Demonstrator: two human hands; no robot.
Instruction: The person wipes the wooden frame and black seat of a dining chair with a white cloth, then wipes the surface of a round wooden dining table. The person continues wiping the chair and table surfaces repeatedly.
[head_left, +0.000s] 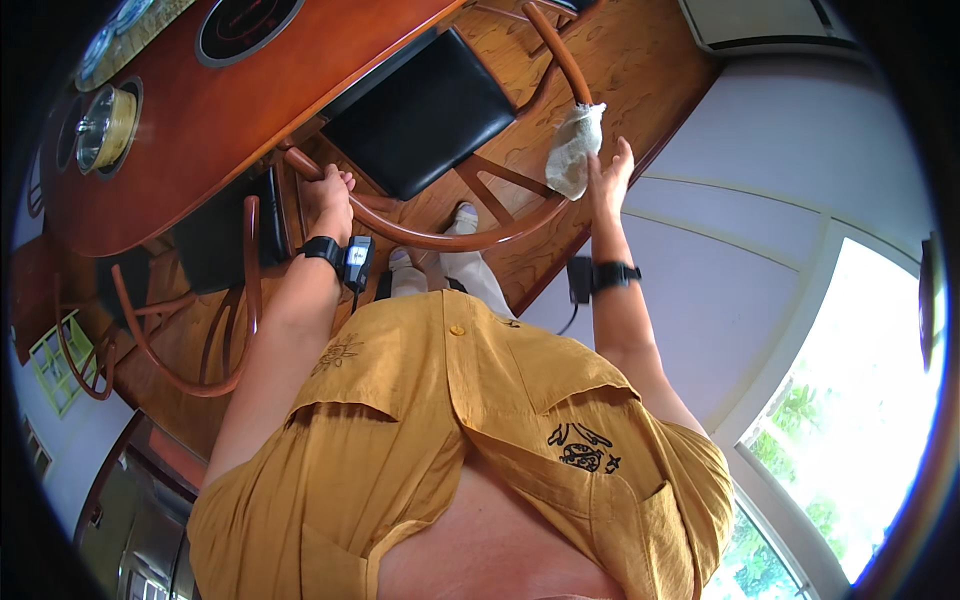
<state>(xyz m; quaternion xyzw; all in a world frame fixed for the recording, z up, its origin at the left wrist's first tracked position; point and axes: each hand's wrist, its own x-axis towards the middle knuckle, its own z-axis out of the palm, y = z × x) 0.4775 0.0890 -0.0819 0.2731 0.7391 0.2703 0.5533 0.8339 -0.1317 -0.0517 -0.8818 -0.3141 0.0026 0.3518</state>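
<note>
A wooden chair with a curved round rail (465, 241) and a black padded seat (424, 112) stands before me, against the wooden table. My left hand (330, 196) is closed around the rail near its left end, beside the table edge. On the rail's right side hangs a pale cloth (576, 150), draped over the wood. My right hand (611, 176) is at the cloth's right edge, with its thumb side against it and the fingers apart. Whether the fingers pinch any of the cloth cannot be seen.
On the table (180, 112) are a glass-lidded pot (109, 129) and a round inset hob (244, 26). More curved-rail chairs (202, 386) stand at the left. A pale wall (712, 247) runs along the right, with a bright window (840, 390) beyond. My feet are on the wooden floor behind the chair.
</note>
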